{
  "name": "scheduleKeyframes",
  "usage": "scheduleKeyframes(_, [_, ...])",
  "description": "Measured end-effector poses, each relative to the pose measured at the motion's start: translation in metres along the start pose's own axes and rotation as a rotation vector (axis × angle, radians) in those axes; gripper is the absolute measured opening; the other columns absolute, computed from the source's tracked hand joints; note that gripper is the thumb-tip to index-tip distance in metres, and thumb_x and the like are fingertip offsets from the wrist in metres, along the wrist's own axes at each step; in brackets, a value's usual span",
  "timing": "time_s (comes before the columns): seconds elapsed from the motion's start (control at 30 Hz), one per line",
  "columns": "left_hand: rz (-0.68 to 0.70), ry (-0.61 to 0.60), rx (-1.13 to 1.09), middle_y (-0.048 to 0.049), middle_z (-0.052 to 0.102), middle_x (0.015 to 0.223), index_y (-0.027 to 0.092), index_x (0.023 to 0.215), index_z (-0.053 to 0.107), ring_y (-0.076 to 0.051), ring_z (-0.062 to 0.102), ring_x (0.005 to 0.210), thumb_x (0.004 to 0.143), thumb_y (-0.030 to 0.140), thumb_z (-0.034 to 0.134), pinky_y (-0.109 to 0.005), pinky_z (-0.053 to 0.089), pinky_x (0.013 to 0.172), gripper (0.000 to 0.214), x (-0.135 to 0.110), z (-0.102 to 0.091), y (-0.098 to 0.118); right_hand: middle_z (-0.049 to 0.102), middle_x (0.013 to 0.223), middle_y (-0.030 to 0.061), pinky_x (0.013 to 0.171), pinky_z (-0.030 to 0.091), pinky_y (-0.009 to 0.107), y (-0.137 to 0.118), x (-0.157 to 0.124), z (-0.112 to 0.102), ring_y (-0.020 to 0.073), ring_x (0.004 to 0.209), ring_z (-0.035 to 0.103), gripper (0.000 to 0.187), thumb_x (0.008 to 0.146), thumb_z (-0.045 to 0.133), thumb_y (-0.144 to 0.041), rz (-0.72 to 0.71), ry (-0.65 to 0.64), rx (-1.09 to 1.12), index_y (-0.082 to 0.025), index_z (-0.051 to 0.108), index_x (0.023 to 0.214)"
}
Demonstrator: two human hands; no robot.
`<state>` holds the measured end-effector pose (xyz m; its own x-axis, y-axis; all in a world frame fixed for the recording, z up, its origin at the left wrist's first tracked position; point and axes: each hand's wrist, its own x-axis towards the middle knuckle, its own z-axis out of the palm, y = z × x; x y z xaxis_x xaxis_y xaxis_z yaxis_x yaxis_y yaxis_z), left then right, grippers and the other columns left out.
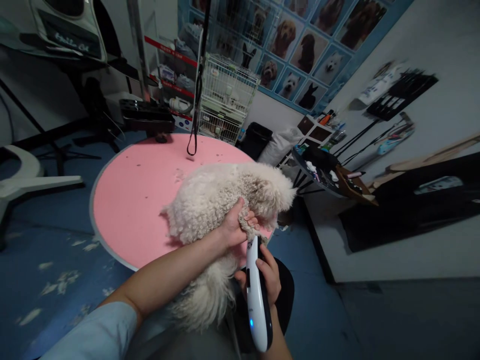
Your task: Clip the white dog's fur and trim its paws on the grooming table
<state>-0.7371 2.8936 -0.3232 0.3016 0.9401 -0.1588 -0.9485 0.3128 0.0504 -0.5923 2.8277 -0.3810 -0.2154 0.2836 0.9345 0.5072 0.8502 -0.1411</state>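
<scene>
A curly white dog [204,200] is on a round pink grooming table [127,200], its head toward the right and its fluffy tail [208,295] hanging over the near edge. My left hand [235,225] is closed around one of the dog's legs, near the paw. White and black hair clippers [257,295] with a lit blue light are in my right hand [270,275], its fingers wrapped around the body. The clippers' head meets the fur at the paw, just below my left hand; the blade itself is hidden.
A black grooming loop [193,140] hangs over the table's far side. Behind stand wire cages [228,90] and a black bin [257,137]. A small round side table [318,170] with tools is at right. Fur clumps lie on the blue floor [60,280].
</scene>
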Motion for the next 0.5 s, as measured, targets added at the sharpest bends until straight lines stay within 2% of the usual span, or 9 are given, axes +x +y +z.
scheduleKeyframes(0.1, [-0.013,0.008,0.007,0.0045,0.035,0.044,0.018,0.052,0.037,-0.01,0.036,0.04,0.092,0.053,0.041,-0.026,0.038,0.05,0.053,0.0001,0.0004,0.0003,0.066,0.11,0.012,0.068,0.064,0.045,0.0021,-0.0002,-0.0047,0.0307,0.1,0.068,0.049,0.079,0.07,-0.041,0.006,-0.008,0.039,-0.02,0.051,0.119])
scheduleKeyframes(0.3, [-0.013,0.048,0.014,0.0046,0.035,0.043,0.019,0.052,0.035,-0.01,0.036,0.039,0.094,0.051,0.038,-0.025,0.037,0.048,0.053,-0.0014,0.0011,0.0003,0.064,0.115,0.0155,0.068,0.064,0.044,0.0034,-0.0049,-0.0053,0.0308,0.103,0.067,0.049,0.079,0.07,-0.041,-0.003,-0.044,0.036,-0.017,0.051,0.118])
scheduleKeyframes(0.5, [-0.032,0.08,0.022,0.0041,0.036,0.043,0.019,0.052,0.037,-0.01,0.037,0.039,0.094,0.051,0.039,-0.026,0.038,0.047,0.052,-0.0011,-0.0007,0.0011,0.065,0.116,0.0131,0.068,0.064,0.044,0.0048,-0.0068,-0.0045,0.0301,0.102,0.068,0.045,0.079,0.07,-0.038,-0.024,-0.041,0.041,-0.019,0.052,0.115])
